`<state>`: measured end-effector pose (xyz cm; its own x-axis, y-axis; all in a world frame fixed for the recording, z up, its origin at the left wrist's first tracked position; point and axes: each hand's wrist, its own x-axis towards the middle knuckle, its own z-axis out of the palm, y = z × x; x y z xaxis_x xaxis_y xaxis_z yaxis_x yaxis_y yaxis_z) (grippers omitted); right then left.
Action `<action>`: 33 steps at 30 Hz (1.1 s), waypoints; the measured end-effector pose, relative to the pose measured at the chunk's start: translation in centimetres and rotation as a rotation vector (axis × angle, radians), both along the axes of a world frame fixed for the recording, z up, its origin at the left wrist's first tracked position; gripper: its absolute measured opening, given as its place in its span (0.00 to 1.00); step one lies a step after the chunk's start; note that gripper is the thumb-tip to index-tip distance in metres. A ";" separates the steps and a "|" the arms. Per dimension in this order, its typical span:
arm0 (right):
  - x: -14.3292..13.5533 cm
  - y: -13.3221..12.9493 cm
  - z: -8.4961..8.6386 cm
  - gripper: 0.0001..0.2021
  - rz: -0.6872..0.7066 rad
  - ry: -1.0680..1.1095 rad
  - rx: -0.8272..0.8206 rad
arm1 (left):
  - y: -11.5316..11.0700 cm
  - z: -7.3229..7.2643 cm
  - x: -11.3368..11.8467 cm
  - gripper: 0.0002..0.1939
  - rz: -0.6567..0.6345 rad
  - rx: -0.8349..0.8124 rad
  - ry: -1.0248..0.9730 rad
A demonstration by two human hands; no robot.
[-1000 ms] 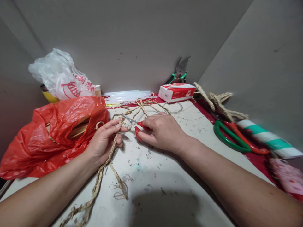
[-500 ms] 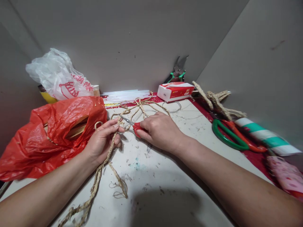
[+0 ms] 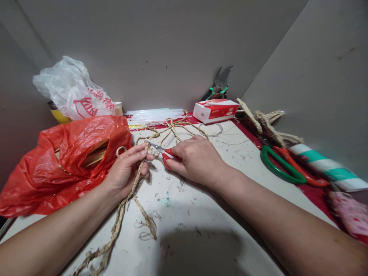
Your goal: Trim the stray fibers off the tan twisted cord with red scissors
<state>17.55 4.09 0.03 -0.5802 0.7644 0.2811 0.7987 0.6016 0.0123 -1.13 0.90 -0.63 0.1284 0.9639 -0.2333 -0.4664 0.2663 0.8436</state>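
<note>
My left hand (image 3: 129, 168) pinches a braided straw rope (image 3: 136, 186) between thumb and fingers. The rope runs down past my wrist to the near edge, and a short frayed end (image 3: 148, 222) hangs off to its side. In my right hand (image 3: 198, 159) is a small pair of scissors with red handles (image 3: 167, 158); the fingers are wrapped round the handles. The blades point left and touch or nearly touch the rope at my left fingertips. Whether they are cutting through it I cannot tell. Beyond my hands, more thin rope strands (image 3: 171, 124) spread over the tabletop.
A red plastic bag (image 3: 77, 165) with wooden strips lies left, a white bag (image 3: 74, 92) behind it. At the back are clear sticks (image 3: 156, 114), a red-and-white box (image 3: 215, 110) and pruning shears (image 3: 220, 82). Large green-and-orange-handled scissors (image 3: 283, 168) and a striped roll (image 3: 330, 168) lie right.
The scissor handles have spread a little apart, with the blades still at the rope. My left hand keeps its hold. The whole view has shifted slightly.
</note>
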 end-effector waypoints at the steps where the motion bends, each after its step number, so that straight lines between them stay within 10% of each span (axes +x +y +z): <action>1: 0.1 0.1 0.0 0.17 0.011 -0.002 -0.012 | 0.0 0.0 0.0 0.11 -0.009 -0.001 0.001; 33: 0.5 0.4 -0.2 0.15 0.088 0.059 -0.056 | 0.0 0.5 0.0 0.07 -0.031 -0.010 -0.119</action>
<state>18.08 4.47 -0.13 -0.6291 0.7268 0.2755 0.7412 0.6677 -0.0689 -1.17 0.88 -0.14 0.1852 0.9567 -0.2245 -0.5543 0.2903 0.7800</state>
